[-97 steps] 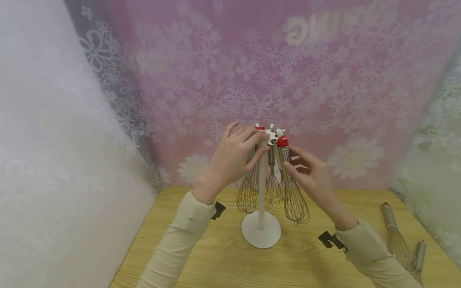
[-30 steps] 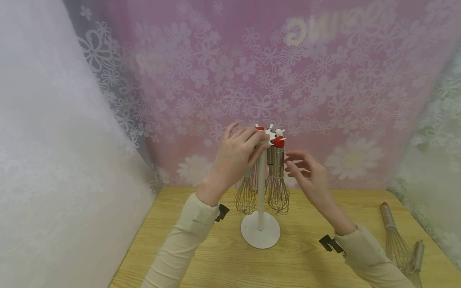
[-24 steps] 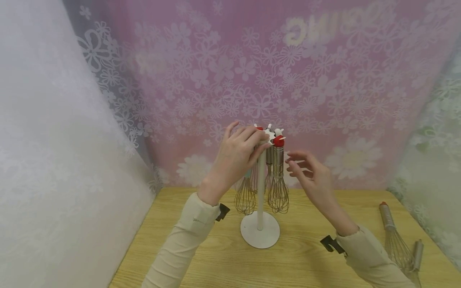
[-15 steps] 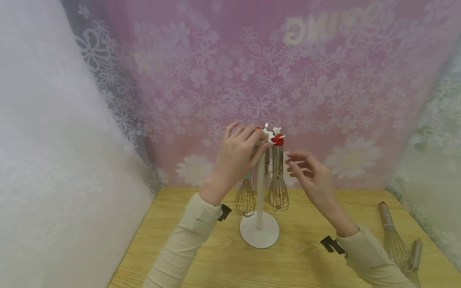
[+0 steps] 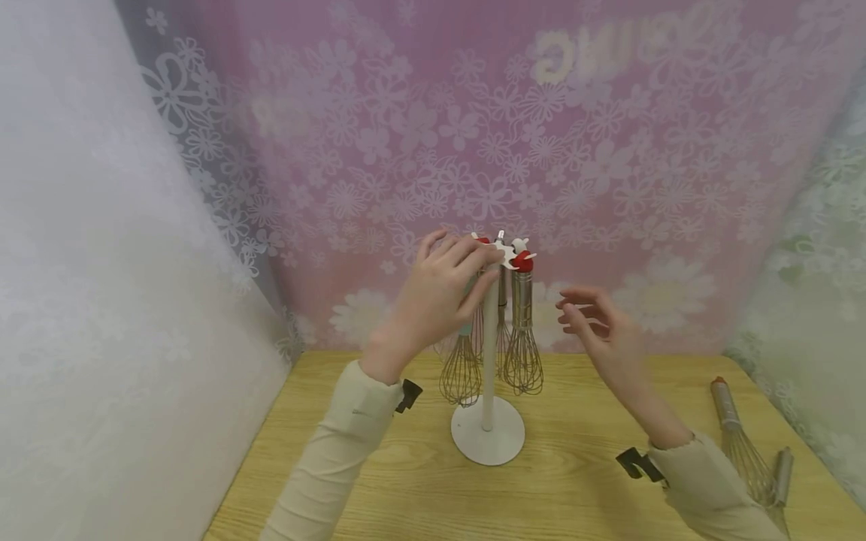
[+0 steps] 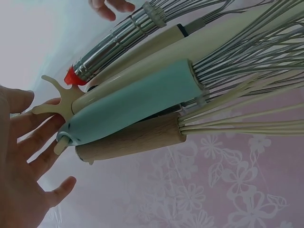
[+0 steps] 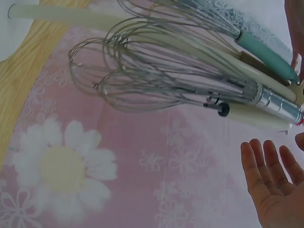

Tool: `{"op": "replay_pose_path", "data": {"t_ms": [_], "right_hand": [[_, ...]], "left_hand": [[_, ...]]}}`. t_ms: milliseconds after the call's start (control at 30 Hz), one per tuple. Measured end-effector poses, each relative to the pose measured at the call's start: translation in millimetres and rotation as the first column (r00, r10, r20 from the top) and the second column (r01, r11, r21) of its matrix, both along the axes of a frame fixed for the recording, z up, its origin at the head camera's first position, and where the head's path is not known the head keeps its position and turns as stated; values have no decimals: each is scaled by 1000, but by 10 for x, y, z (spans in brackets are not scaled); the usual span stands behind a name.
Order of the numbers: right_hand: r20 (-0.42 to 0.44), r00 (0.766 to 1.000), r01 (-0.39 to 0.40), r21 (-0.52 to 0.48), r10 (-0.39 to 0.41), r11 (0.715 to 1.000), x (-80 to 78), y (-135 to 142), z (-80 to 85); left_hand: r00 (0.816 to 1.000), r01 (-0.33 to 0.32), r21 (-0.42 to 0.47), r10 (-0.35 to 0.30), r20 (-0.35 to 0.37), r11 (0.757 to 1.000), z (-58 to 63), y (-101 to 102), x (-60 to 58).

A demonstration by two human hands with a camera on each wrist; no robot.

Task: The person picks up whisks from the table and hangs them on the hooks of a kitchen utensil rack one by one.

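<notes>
Right of the head view's centre, the red-tipped whisk (image 5: 522, 315) hangs on the white stand (image 5: 489, 361) – probably light, slick, best held by its stiff handle (image 6: 118, 40) – left hand (image 5: 436, 297) touching the stand's top with relaxed fingers, right hand (image 5: 612, 338) loosely spread, empty.

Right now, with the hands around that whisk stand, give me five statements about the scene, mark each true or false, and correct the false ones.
1. The left hand is at the top of the white stand. True.
2. The right hand grips the red-capped whisk on the stand. False: it holds nothing and is apart from that whisk.
3. A teal-handled whisk hangs on the stand. True.
4. The stand's base is square. False: it is round.
5. In the head view, a loose whisk with a red end lies on the table, right of the stand. True.
</notes>
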State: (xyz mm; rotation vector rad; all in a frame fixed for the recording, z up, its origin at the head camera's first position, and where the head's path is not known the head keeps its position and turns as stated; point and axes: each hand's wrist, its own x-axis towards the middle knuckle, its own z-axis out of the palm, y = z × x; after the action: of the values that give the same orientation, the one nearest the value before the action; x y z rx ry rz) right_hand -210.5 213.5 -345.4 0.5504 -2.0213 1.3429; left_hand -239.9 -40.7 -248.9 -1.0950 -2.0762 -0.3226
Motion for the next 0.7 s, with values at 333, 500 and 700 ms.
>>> {"op": "replay_pose_path", "data": {"t_ms": [333, 500, 700], "right_hand": [[35, 998, 57, -30, -56, 998, -37, 460, -188], [65, 990, 127, 4, -127, 992, -57, 731, -271], [81, 977, 196, 26, -197, 980, -97, 1010, -374]], "left_hand": [[995, 86, 6, -86, 41, 996, -4, -69, -32], [994, 92, 7, -93, 49, 996, -14, -82, -37], [994, 99, 16, -99, 45, 995, -15, -80, -40]]}}
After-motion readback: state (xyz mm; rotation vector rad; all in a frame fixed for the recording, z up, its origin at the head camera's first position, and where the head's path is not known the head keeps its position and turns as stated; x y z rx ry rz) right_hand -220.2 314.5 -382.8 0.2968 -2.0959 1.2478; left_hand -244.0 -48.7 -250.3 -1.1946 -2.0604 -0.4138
